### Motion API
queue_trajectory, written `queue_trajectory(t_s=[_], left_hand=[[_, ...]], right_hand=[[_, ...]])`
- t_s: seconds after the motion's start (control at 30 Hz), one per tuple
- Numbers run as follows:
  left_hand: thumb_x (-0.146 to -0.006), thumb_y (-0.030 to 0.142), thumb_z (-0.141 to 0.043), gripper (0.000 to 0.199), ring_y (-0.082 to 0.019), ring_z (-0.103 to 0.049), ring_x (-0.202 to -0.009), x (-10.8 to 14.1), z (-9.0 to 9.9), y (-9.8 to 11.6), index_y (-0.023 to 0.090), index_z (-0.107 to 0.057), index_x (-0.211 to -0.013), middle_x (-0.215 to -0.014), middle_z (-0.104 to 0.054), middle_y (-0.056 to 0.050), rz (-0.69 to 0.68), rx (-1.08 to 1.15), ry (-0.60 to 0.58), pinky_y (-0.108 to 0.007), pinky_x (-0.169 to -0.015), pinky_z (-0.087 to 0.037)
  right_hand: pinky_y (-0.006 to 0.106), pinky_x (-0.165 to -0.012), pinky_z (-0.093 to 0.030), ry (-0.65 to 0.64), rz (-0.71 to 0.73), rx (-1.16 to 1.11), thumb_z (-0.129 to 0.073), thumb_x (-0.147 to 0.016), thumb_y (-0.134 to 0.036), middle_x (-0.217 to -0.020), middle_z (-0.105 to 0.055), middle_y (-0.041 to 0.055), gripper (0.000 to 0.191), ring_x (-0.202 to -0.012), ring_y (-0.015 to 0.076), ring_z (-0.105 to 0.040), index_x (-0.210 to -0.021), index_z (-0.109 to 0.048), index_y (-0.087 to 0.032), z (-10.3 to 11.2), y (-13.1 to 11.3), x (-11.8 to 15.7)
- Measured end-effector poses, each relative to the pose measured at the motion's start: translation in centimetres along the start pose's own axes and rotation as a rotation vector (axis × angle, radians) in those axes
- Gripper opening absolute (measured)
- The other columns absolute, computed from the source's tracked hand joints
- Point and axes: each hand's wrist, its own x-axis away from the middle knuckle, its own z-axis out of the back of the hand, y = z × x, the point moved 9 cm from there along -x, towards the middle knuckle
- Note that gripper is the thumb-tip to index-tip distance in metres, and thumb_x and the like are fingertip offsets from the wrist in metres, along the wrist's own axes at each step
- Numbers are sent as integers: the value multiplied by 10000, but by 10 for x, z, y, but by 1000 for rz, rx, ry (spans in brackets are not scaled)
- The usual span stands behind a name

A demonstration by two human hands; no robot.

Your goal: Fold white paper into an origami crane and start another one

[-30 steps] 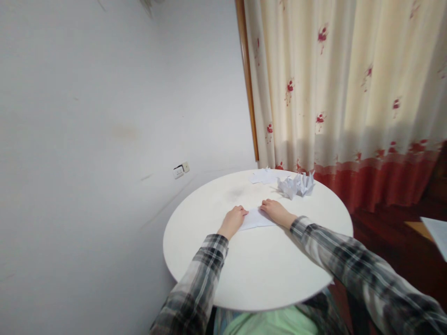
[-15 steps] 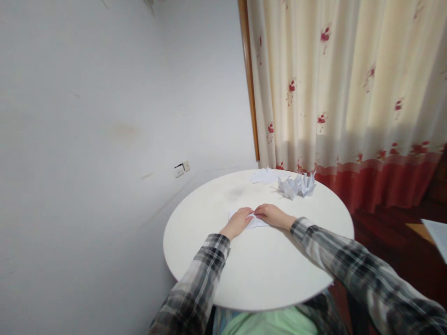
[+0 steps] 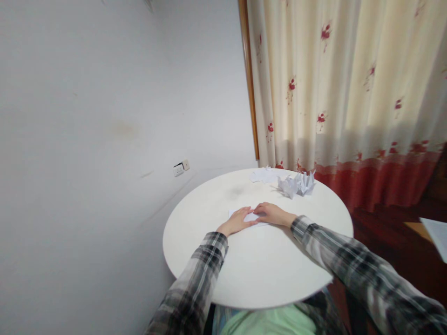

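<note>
A small piece of white folded paper (image 3: pixel 252 217) lies flat on the round white table (image 3: pixel 265 270), partly hidden under my hands. My left hand (image 3: pixel 239 220) rests on its left part, fingers stretched out and thumb apart, pressing it to the tabletop. From the right, my right hand (image 3: pixel 273 214) touches the paper's upper right part with fingers bent a little and spread from the thumb. Between the two hands a strip of the paper shows.
Several folded white paper cranes (image 3: pixel 296 185) stand at the table's far right. Flat white paper pieces (image 3: pixel 263 175) lie at the far edge. A wall with a socket (image 3: pixel 179 170) borders the left, a flowered curtain (image 3: pixel 314 93) the back. More paper (image 3: pixel 435 237) shows at right.
My left hand has flattened, and its thumb has moved right along the paper's near edge. The gap between the hands is wider. My right hand has barely moved.
</note>
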Motion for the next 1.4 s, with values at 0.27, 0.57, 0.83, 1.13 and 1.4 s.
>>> queue_trajectory(t_s=[0.27, 0.57, 0.83, 1.13, 1.4], left_hand=[[-647, 647, -444, 744, -203, -285, -1225, 0, -2, -2, 213, -376, -1247, -1330, -346, -55, 41, -43, -55, -310, -1024, -195], [-616, 650, -479, 748, -206, -299, -1216, -1, -2, -4, 244, -387, -1237, -1320, -357, -45, 34, -15, -44, -321, -1020, -211], [-603, 651, -491, 748, -210, -300, -1215, 1, 0, -4, 255, -394, -1230, -1322, -352, -42, 44, 6, -44, -325, -1018, -215], [-585, 660, -500, 804, -216, -267, -1233, 2, -2, -4, 253, -348, -1262, -1346, -317, -37, 57, -1, -83, -329, -1027, -194], [-591, 677, -475, 818, -219, -255, -1240, 3, -1, -1, 244, -333, -1271, -1357, -300, -43, 61, -36, -81, -324, -1027, -185]], right_hand=[[317, -818, -388, -1, 14, -39, -534, -717, -480, -980, -587, 75, 419, -914, 199, -521, -1015, -586, -191, -4, 6, -1], [325, -816, -381, -4, 4, -81, -563, -701, -458, -983, -560, 86, 419, -930, 203, -495, -1006, -571, -172, -5, 7, 0], [334, -845, -366, -22, -30, -121, -596, -673, -434, -1005, -539, 89, 431, -949, 203, -477, -1007, -561, -164, -1, 3, 1], [345, -875, -349, -40, -37, -148, -609, -646, -464, -1049, -518, 90, 508, -982, 205, -454, -1048, -532, -162, -1, 2, 4], [357, -920, -326, -72, -15, -176, -595, -656, -475, -1126, -510, 103, 560, -1041, 212, -447, -1107, -509, -154, -3, 0, 3]])
